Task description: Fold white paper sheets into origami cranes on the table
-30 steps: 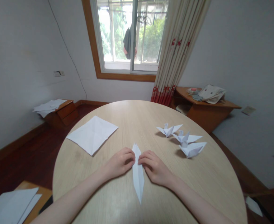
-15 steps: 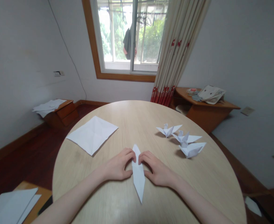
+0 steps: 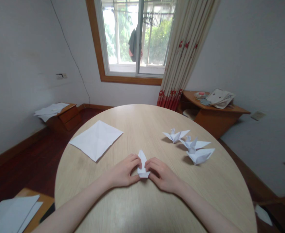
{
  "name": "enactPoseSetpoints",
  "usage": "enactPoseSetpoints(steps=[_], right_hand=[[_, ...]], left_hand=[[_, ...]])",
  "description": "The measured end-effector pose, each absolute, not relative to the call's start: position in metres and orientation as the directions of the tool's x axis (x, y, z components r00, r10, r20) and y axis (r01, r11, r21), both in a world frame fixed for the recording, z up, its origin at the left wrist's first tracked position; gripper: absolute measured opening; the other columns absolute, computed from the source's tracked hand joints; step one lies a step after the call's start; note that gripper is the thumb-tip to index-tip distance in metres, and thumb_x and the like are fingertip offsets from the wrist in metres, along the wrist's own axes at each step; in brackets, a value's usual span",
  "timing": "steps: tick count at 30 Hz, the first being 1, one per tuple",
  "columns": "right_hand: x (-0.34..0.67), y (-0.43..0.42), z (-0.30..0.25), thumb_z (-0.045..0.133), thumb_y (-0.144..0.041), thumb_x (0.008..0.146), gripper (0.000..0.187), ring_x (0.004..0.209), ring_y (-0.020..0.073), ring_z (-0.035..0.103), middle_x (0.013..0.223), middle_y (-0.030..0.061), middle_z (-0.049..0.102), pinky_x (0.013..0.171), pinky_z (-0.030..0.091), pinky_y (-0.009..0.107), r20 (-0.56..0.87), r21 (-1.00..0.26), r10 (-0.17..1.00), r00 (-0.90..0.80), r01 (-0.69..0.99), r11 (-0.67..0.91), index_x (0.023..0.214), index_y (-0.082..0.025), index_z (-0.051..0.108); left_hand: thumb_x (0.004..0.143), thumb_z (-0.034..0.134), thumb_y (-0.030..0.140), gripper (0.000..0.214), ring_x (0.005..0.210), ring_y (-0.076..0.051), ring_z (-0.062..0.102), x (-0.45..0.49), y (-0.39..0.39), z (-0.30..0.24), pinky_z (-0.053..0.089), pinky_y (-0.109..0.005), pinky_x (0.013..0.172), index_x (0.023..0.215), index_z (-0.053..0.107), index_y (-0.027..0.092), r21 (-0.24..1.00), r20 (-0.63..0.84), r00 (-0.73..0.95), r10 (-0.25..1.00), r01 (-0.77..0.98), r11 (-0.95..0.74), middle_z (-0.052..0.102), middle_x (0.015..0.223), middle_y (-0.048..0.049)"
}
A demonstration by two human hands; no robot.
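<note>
At the lower left, loose white sheets (image 3: 11,213) overlap on a low wooden surface. Farther back, more papers (image 3: 51,110) lie across a small wooden cabinet (image 3: 71,117) beside the wall. On the round, pale tabletop (image 3: 137,119), a white paper square (image 3: 96,140) lies flat, one corner toward the viewer and its left corner close to the rim; faint creases cross it.

The left hand (image 3: 125,171) rests half-curled, a gap between forefinger and thumb, with hold of the left edge of a folded paper strip (image 3: 141,164). The strip lies between the two hands, right of the square; its narrow point faces the window (image 3: 135,42), and its near end is turned up into a broad, blunt edge. The right hand (image 3: 163,174), likewise half-curled with thumb apart from forefinger, has hold of the strip's right edge.

Beyond and to the right, three folded paper birds (image 3: 200,156) stand with wings spread in a slanting row; their outlines overlap, and whether they touch cannot be told. Behind them hang a cream curtain (image 3: 178,61) with red motifs and, farther right, a wooden corner unit (image 3: 220,118) bearing a pale bag-like item (image 3: 221,98).
</note>
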State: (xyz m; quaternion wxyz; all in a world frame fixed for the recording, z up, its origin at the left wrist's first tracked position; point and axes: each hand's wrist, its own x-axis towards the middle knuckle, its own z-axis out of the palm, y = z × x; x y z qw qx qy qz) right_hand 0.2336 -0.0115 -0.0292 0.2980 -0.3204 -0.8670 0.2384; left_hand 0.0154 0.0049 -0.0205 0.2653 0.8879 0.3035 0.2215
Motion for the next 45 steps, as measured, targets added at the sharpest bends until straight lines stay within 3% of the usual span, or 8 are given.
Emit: enactPoseSetpoints(steps=[11,14,22,27,32,36,40,45], right_hand=[[0.231,-0.008,-0.036,0.051,-0.017,0.091,0.015,0.089,0.0188,0.058,0.102,0.0072,0.058,0.079,0.05,0.035,0.355,-0.712,0.805,-0.476,0.42,0.562,0.105,-0.02,0.053],[0.23,-0.007,-0.041,0.053,-0.016,0.088,0.023,0.09,0.0192,0.057,0.106,0.0077,0.055,0.081,0.051,0.037,0.358,-0.735,0.823,-0.441,0.411,0.54,0.11,-0.021,0.051],[0.228,-0.006,-0.047,0.048,-0.014,0.089,0.037,0.085,0.0165,0.058,0.125,0.0126,0.046,0.082,0.052,0.037,0.295,-0.761,0.842,-0.451,0.422,0.493,0.126,-0.021,0.047],[0.228,-0.006,-0.046,0.047,-0.015,0.09,0.042,0.113,0.0225,0.053,0.129,0.0123,0.046,0.097,0.046,0.041,0.29,-0.704,0.838,-0.462,0.491,0.514,0.131,-0.023,0.047],[0.23,-0.004,-0.054,0.045,-0.019,0.093,0.044,0.122,0.0264,0.046,0.131,0.0149,0.047,0.104,0.039,0.049,0.313,-0.573,0.827,-0.467,0.602,0.556,0.137,-0.022,0.042],[0.23,-0.003,-0.06,0.04,-0.022,0.095,0.047,0.125,0.0294,0.044,0.135,0.017,0.047,0.101,0.04,0.054,0.294,-0.441,0.829,-0.475,0.703,0.559,0.142,-0.021,0.037],[0.229,-0.004,-0.06,0.035,-0.023,0.097,0.049,0.13,0.0296,0.04,0.143,0.0177,0.042,0.103,0.038,0.053,0.252,-0.333,0.827,-0.502,0.757,0.561,0.145,-0.019,0.032],[0.226,-0.005,-0.056,0.032,-0.023,0.097,0.048,0.133,0.0296,0.036,0.15,0.0166,0.035,0.105,0.035,0.052,0.192,-0.256,0.833,-0.518,0.793,0.553,0.144,-0.014,0.036]], left_hand=[[0.093,0.055,0.032,0.013,0.09,-0.021,0.058,0.018,0.008,-0.028,0.046,-0.032,0.079,0.093,0.056,0.018,0.574,0.215,0.653,0.726,0.517,-0.635,0.062,0.094,-0.0046],[0.09,0.057,0.027,0.013,0.091,-0.021,0.06,0.019,0.008,-0.029,0.047,-0.033,0.08,0.099,0.055,0.018,0.634,0.202,0.586,0.785,0.533,-0.561,0.063,0.097,-0.0052],[0.083,0.06,0.019,0.044,0.094,-0.021,0.061,0.02,0.009,-0.039,0.047,-0.038,0.088,0.122,0.041,0.02,0.789,0.189,0.496,0.847,0.437,-0.432,0.061,0.101,-0.0058],[0.082,0.062,0.018,0.048,0.093,-0.019,0.059,0.019,0.012,-0.047,0.048,-0.037,0.088,0.123,0.039,0.022,0.811,0.234,0.5,0.834,0.373,-0.451,0.056,0.104,-0.0049],[0.084,0.06,0.016,0.043,0.09,-0.017,0.057,0.018,0.013,-0.047,0.05,-0.036,0.087,0.122,0.041,0.023,0.75,0.329,0.551,0.767,0.341,-0.567,0.045,0.122,-0.0083],[0.085,0.06,0.017,0.04,0.099,-0.02,0.057,0.016,0.013,-0.043,0.05,-0.037,0.088,0.122,0.047,0.023,0.633,0.354,0.559,0.75,0.447,-0.632,0.04,0.132,-0.0099],[0.086,0.063,0.024,0.039,0.114,-0.025,0.053,0.016,0.015,-0.04,0.046,-0.041,0.097,0.123,0.053,0.02,0.483,0.363,0.587,0.724,0.546,-0.685,0.051,0.131,-0.0103],[0.091,0.058,0.031,0.039,0.12,-0.026,0.05,0.016,0.016,-0.037,0.041,-0.044,0.101,0.128,0.056,0.019,0.332,0.262,0.65,0.714,0.634,-0.699,0.058,0.132,-0.0069]])
